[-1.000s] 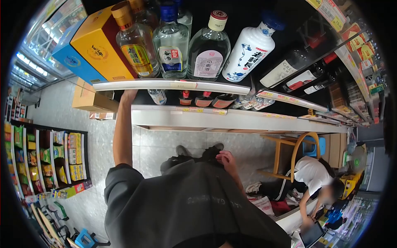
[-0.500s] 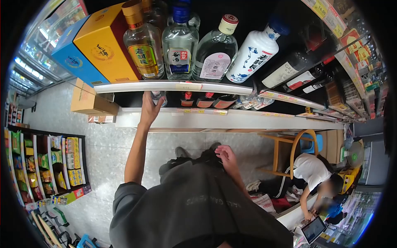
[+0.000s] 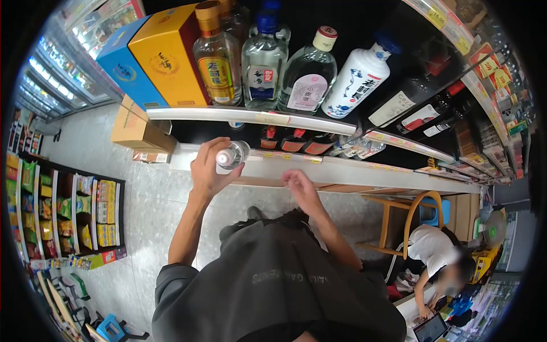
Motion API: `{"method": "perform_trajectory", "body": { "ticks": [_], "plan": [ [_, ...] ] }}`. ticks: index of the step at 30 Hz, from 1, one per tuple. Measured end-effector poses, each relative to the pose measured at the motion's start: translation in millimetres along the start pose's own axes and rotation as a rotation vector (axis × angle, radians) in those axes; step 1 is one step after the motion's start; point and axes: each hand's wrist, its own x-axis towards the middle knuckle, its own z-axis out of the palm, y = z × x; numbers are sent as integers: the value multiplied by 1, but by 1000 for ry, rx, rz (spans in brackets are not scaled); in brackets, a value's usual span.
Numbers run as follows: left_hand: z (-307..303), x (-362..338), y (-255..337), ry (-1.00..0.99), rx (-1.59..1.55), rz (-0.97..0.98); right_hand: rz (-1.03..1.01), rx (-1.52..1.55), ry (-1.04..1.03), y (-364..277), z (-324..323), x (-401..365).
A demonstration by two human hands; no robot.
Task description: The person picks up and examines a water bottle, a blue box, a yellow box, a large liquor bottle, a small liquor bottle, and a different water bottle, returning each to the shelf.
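My left hand (image 3: 205,175) is closed round a clear bottle with a white cap (image 3: 240,153), in front of the lower shelf. The cap points up towards me, and the bottle's label cannot be seen. To its right, my right hand (image 3: 303,195) hangs before the shelf's front board, holding nothing, its fingers loosely bent and apart. On the lower shelf (image 3: 194,132), behind the bottle, stand several bottles with red tops (image 3: 295,138). Right above them, the upper shelf carries a brown-capped bottle (image 3: 218,68), a blue-capped clear bottle (image 3: 263,71) and a white bottle (image 3: 356,82).
Yellow (image 3: 170,57) and blue boxes (image 3: 122,68) stand at the upper shelf's left end. A cardboard box (image 3: 134,130) sits on the floor beside the unit. Snack racks (image 3: 74,211) line the left. A wooden chair (image 3: 383,225) and a person in white (image 3: 430,245) are at right.
My left hand has drawn the clear bottle out from the lower shelf towards me. My right hand has moved slightly up and left, nearer the shelf. The view has shifted a little.
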Motion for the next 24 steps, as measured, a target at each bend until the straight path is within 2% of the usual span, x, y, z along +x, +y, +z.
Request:
{"method": "perform_trajectory", "body": {
  "ticks": [2, 3, 4, 5, 7, 8, 10, 11, 12, 13, 14, 16, 18, 20, 21, 22, 24],
  "plan": [
    [-21, 11, 20, 22, 22, 18, -33, 160, 107, -6, 4, 21],
    [-26, 14, 28, 49, -216, -107, -29, 162, 97, -5, 7, 32],
    [-28, 16, 35, 80, -457, -230, 79, 332, -33, -2, 12, 43],
    [-27, 18, 38, 56, -532, -306, 189, 500, -164, 3, 19, 52],
    [-22, 22, 42, -41, -699, -436, 348, 514, -462, 14, 51, 68],
    [-16, 21, 40, -85, -797, -509, 354, 517, -465, 14, 62, 60],
    [-10, 19, 38, -128, -796, -516, 362, 1076, -927, -17, 82, 33],
    [-7, 18, 35, -141, -845, -563, 364, 1078, -925, -19, 85, 26],
    [-2, 15, 32, -155, -894, -611, 350, 1220, -959, -20, 87, 20],
    [2, 11, 26, -150, -868, -587, 333, 1360, -992, -22, 87, 18],
    [5, 7, 24, -150, -871, -589, 336, 1359, -989, -23, 86, 18],
    [7, 6, 29, -178, -949, -682, 516, 1409, -910, -27, 84, 14],
    [6, 7, 33, -189, -939, -670, 526, 1452, -921, -31, 80, 11],
    [7, 2, 28, -216, -1294, -741, 510, 1519, -924, -33, 76, 5],
    [11, -2, 25, -224, -1337, -703, 635, 1480, -815, -46, 69, 0],
    [15, -6, 23, -226, -1339, -706, 636, 1481, -811, -38, 68, -3],
    [21, -14, 25, -234, -1387, -734, 393, 1298, -837, -20, 65, -7]
  ]
}}
